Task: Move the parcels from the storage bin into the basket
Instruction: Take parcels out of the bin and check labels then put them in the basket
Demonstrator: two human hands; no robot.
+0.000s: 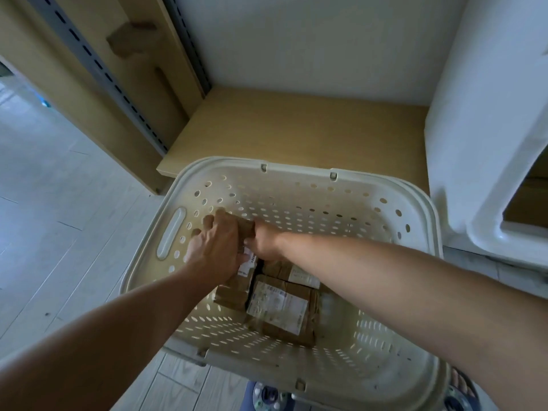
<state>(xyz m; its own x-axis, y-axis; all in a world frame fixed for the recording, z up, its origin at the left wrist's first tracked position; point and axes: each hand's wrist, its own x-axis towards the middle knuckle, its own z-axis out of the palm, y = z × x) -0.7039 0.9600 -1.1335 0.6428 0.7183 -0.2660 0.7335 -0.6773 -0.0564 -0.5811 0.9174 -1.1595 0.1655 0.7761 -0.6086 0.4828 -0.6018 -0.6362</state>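
A cream perforated basket (pixel 296 173) fills the middle of the head view. Both my hands reach down into its far left part and hold one brown parcel (pixel 245 226) with a white label. My left hand (pixel 218 244) grips the parcel's left side, fingers curled over its top. From the right, my right hand (pixel 265 241) grips the same parcel. On the basket floor lie brown parcels with white labels: one large parcel (pixel 281 310) in the middle, another parcel (pixel 299 272) behind it, and a third parcel (pixel 234 292) to the left. The white storage bin (pixel 486 143) stands at the right.
A wooden shelf board (pixel 296 126) lies behind the basket, with a grey slotted upright (pixel 118 81) on its left and a white wall behind. Light floor tiles (pixel 59 203) spread to the left. The bin's front opening (pixel 525 203) shows brown cardboard inside.
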